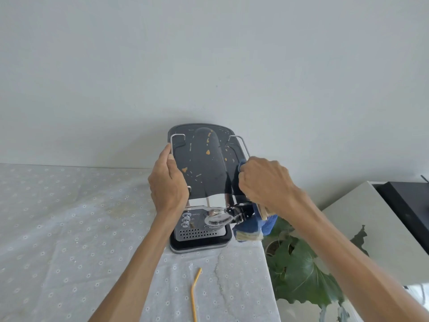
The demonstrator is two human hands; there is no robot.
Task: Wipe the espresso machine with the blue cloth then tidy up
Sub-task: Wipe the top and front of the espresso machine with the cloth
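Right hand point(264, 182) is clenched round the blue cloth point(257, 226), knuckles up, pressing a fold of it against the right edge of the machine's point(204, 168) dark top. The rest of the cloth hangs from under the fist, down past the right side, its pale fringe dangling just over the table's edge. Left hand point(168, 182) is clamped on the machine's left side, palm flat to the body, thumb up by the chrome rail point(173, 141), steadying the whole thing.

And the top is far from clean! Yellowish splashes and flecks sit scattered across the middle and back of the dark lid, untouched by the look of it. The cloth is working only the right margin, so by my reading the wipe is in its early part: the centre, the left side and the chrome front with the portafilter point(219, 216) are left to do.

Then the tidying. A yellow straw point(195, 291) lies on the white tablecloth point(69, 228) in front of the machine, well apart from both hands, and looks like something to clear. A leafy plant point(299, 268) stands beside the table on the right.
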